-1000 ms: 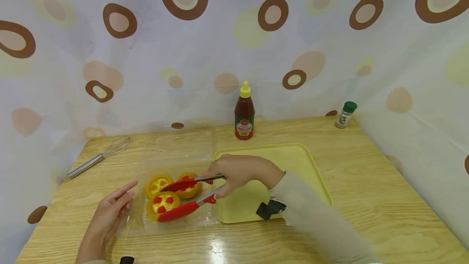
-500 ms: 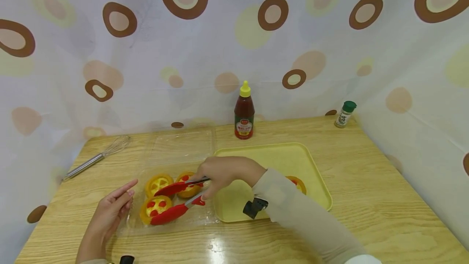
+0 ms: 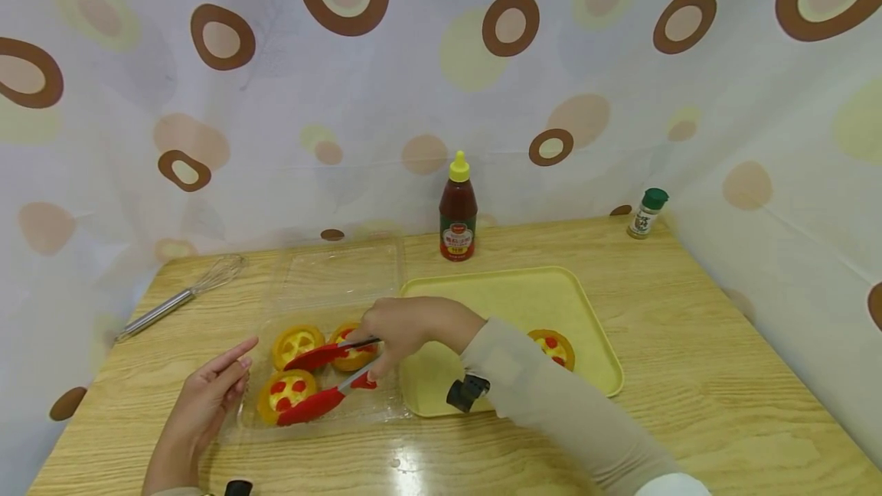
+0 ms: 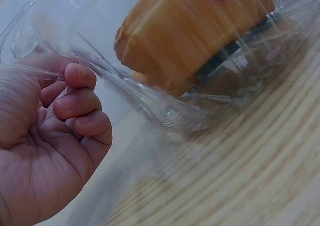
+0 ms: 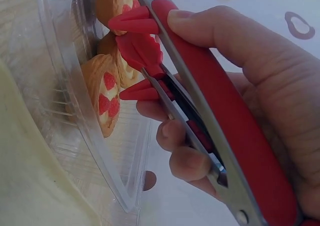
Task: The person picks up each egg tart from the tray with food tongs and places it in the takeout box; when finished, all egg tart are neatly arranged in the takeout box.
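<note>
My left hand (image 3: 203, 400) is at the left side of a clear plastic container (image 4: 165, 113), and its thumb and curled fingers pinch the rim. With my right hand (image 3: 403, 327) I grip a pair of red-tipped tongs (image 3: 318, 406) by the handles. Their spread tips stand on either side of the front tart (image 3: 282, 389), which has red berry pieces on a pale filling. Behind it inside the container lie a tart with yellow pieces (image 3: 298, 343) and another red-topped tart (image 3: 347, 362), partly covered by the tongs and fingers.
The container's lid (image 3: 344, 270) lies folded back. To the right, a yellow tray (image 3: 496, 289) bears one red-topped tart (image 3: 553, 347), partly behind my sleeve. A ketchup bottle (image 3: 458, 220), a green-capped shaker (image 3: 646, 214) and a whisk (image 3: 182, 297) stand or lie around them.
The tongs and the front tart have shifted left and slightly nearer to me within the container. My right forearm moved along, uncovering the tart on the tray. My left hand stayed put.
</note>
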Demonstrator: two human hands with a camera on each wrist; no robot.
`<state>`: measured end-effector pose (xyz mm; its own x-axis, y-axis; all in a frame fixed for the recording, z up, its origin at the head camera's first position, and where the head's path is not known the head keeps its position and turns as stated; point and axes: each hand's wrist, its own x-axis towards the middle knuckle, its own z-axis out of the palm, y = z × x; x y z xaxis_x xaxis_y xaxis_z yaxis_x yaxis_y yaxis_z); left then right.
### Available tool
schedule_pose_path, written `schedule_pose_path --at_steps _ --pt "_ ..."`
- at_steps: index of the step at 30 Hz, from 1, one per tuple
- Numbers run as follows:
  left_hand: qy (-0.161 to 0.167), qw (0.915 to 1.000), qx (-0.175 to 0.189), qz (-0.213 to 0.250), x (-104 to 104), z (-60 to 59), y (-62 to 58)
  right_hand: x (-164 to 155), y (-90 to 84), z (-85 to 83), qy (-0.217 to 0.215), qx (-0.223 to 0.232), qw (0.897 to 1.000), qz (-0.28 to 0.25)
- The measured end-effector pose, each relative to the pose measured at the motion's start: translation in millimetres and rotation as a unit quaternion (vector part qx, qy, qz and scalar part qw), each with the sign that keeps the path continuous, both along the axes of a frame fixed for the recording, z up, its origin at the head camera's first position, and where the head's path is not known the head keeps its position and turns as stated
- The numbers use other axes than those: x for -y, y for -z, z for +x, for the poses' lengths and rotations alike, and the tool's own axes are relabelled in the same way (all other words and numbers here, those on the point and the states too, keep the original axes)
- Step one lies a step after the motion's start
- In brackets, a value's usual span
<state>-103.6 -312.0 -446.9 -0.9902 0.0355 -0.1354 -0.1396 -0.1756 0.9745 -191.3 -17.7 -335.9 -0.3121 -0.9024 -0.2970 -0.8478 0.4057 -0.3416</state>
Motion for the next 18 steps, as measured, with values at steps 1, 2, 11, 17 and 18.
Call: schedule_pose_path --at_steps 1,2,11,17,18 --pt "0.0 1.0 -0.001 0.002 0 -0.1 0.1 1 0.3 -0.3 0.002 0.0 1.0 0.002" --pt "0.0 1.0 -0.001 0.002 0 -0.2 0.2 1 0.5 -0.5 0.004 0.001 1.0 0.002" --pt "0.0 0.9999 -0.013 0.006 0 -1.0 1.9 -1 4.0 -7.3 0.018 0.039 0.999 -0.009" --pt "-0.002 0.9999 -0.011 0.011 0 -1.4 1.8 -6 5.5 -13.4 0.016 0.063 0.997 -0.032" --pt "-0.002 0.9999 -0.01 0.011 1 -1.4 1.6 -7 6.0 -14.0 0.016 0.065 0.997 -0.035"
